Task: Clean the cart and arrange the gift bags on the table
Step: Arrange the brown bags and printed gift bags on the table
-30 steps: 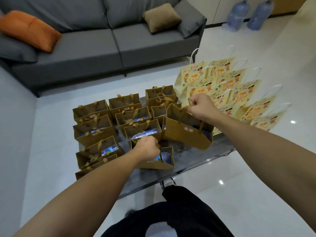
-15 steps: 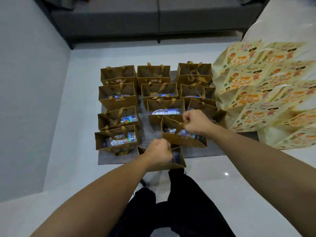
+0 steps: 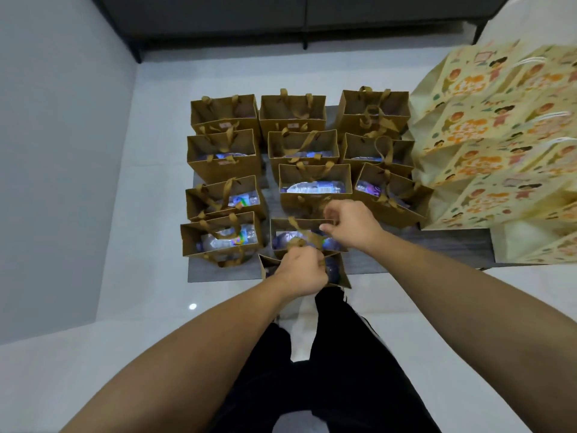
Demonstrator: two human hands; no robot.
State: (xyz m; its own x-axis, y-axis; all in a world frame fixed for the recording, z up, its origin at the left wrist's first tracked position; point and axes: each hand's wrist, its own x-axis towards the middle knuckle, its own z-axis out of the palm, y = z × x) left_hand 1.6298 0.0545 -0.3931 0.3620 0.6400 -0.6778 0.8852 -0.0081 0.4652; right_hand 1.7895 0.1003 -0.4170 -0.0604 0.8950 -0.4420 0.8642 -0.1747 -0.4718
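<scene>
Several brown paper gift bags (image 3: 224, 164) with ribbon handles stand in rows on the grey table (image 3: 437, 248); most hold bottles and shiny packets. My right hand (image 3: 351, 228) pinches the near rim of a brown bag (image 3: 281, 234) that stands in the middle column. At the table's front edge, my left hand (image 3: 301, 271) grips the ribbon handles of the nearest brown bag (image 3: 339, 272), most of which is hidden under the hand.
A stack of pale yellow printed bags (image 3: 487, 151) with white handles covers the table's right side. A grey sofa (image 3: 281, 14) stands beyond the table and a grey wall (image 3: 46, 151) runs along the left. My legs in black trousers (image 3: 312, 370) are against the front edge.
My right hand has lowered its bag from the air onto the table in the middle column. My left hand has kept hold of the nearest bag. The view has tilted downward.
</scene>
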